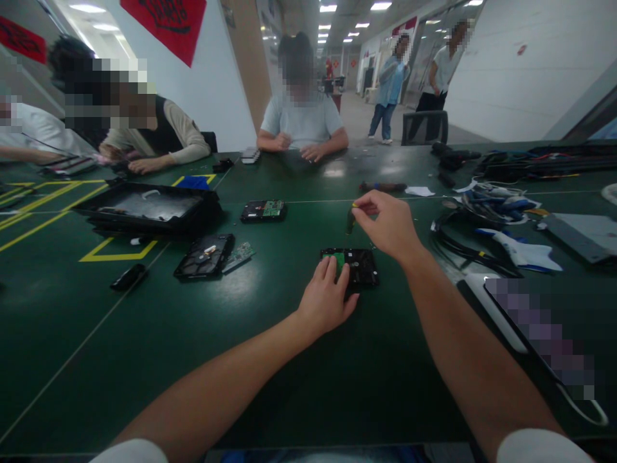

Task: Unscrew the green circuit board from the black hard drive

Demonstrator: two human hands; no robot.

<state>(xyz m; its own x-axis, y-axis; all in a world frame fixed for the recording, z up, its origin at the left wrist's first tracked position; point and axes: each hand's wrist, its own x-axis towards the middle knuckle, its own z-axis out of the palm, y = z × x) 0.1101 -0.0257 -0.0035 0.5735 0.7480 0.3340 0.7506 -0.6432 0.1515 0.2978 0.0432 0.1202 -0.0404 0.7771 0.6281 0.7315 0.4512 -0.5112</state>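
A black hard drive (365, 267) with a green circuit board lies flat on the dark green table. My left hand (325, 296) rests on its left part, fingers spread over the board, and covers some of it. Just beyond the drive, my right hand (388, 224) is closed in a pinch on the yellow top of a small screwdriver (350, 222). Its dark lower part points down, slightly blurred. Left of these lie a second hard drive (264, 210), an opened drive (205, 256) and a loose circuit board (240, 257).
Black trays (154, 206) are stacked at left, near a small black object (128, 277). On the right are cables (496, 202), a grey metal box (583, 236) and a device with a blurred screen (540, 334). Another person (303, 122) sits opposite; others are further off.
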